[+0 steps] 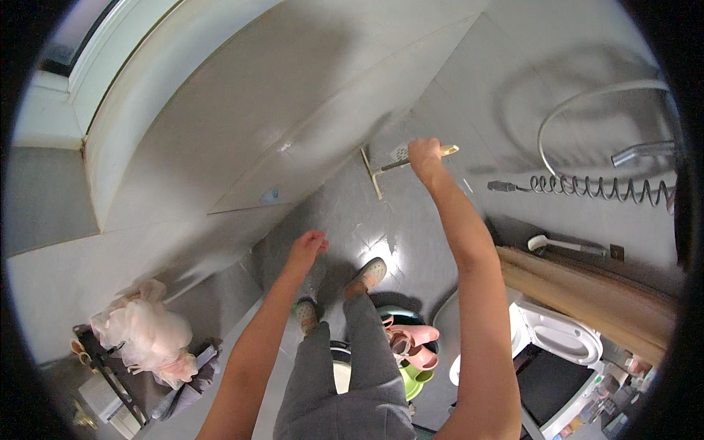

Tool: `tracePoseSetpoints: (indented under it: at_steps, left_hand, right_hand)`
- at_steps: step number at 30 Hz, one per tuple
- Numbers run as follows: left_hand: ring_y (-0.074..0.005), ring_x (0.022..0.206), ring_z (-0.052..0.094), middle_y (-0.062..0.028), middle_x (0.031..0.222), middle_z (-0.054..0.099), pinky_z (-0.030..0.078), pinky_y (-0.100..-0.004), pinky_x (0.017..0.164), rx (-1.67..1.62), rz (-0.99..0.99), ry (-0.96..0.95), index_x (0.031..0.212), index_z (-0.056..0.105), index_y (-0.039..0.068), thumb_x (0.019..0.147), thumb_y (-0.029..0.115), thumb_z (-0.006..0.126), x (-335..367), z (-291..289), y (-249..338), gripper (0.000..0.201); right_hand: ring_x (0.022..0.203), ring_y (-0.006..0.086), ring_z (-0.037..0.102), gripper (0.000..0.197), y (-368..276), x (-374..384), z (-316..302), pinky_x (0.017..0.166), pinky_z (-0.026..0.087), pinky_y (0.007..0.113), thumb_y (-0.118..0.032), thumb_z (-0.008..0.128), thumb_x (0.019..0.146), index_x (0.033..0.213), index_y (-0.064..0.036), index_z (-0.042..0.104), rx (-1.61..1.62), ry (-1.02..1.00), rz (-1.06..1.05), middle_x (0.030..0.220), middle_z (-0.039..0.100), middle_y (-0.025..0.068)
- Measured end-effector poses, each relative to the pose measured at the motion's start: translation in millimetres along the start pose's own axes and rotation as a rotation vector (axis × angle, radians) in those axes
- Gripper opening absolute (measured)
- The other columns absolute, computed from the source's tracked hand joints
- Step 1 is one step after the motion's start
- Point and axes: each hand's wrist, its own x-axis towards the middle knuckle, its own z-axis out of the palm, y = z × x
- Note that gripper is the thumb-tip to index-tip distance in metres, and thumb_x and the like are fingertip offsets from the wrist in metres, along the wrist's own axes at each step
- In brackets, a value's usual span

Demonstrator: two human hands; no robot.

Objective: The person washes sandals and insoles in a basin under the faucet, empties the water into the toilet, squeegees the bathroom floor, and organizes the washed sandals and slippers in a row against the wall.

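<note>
The hands are working well apart: the right hand (425, 155) is gripping a squeegee (392, 166) by its handle, while the left hand (309, 248) is hanging empty, nearer, fingers loosely curled. The squeegee is lying far and right of the left hand, its handle running left-right, its crosswise blade (372, 174) pointing left over the floor (418, 220).

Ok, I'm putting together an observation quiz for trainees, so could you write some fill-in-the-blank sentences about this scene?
1. The right hand grips the squeegee by its ____.
2. The left hand holds ____.
3. The person's trousers are the colour ____.
4. The coiled cord is on the ____ side of the picture.

Missing words: handle; nothing; grey; right.
</note>
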Motion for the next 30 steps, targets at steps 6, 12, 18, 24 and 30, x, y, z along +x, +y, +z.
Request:
tracePoseSetpoints:
  at_steps: [6,12,18,24,30]
  left_hand:
    - [-0.0146,0.085,0.058,-0.0056,0.094,0.062,0.043,-0.0288,0.075,0.106,0.101,0.042,0.109,0.055,0.005,0.089,0.02,0.046,-20,-46,1,0.027]
    - [-0.0162,0.088,0.059,-0.0065,0.095,0.062,0.043,-0.0299,0.078,0.065,0.043,0.052,0.11,0.054,0.005,0.089,0.02,0.045,-27,-40,5,0.028]
    - [-0.0164,0.088,0.059,-0.0078,0.097,0.063,0.044,-0.0297,0.076,0.055,-0.068,0.071,0.111,0.054,0.004,0.088,0.016,0.044,-20,-15,0,0.028]
    - [-0.0162,0.087,0.06,-0.0098,0.098,0.062,0.046,-0.0289,0.08,0.007,-0.016,0.001,0.108,0.054,0.001,0.089,0.016,0.045,10,37,13,0.026]
    - [-0.0164,0.085,0.059,-0.0092,0.096,0.061,0.046,-0.028,0.081,-0.096,0.07,-0.058,0.108,0.055,0.0,0.09,0.013,0.046,45,97,39,0.024]
  right_hand:
    - [0.085,0.024,0.065,0.014,-141,-95,6,0.063,0.05,0.037,-0.016,0.059,0.077,0.085,-0.0136,0.07,0.191,-0.086,-0.212,0.088,0.068,0.0067]
    - [0.082,0.0285,0.064,0.015,-301,-150,82,0.068,0.047,0.048,-0.021,0.061,0.073,0.081,-0.0123,0.07,0.508,-0.162,-0.139,0.083,0.067,0.0069]
    - [0.076,0.0237,0.066,0.017,-177,-104,119,0.062,0.05,0.04,-0.021,0.055,0.077,0.083,-0.0155,0.071,0.42,-0.132,-0.083,0.084,0.068,0.0038]
    - [0.088,0.0225,0.063,0.015,2,-24,65,0.067,0.048,0.036,-0.016,0.058,0.077,0.088,-0.0126,0.068,0.188,-0.171,0.037,0.091,0.066,0.0036]
    - [0.085,0.0157,0.063,0.012,83,8,24,0.064,0.048,0.031,-0.017,0.061,0.076,0.085,-0.0171,0.068,-0.259,-0.023,-0.15,0.088,0.066,0.0002]
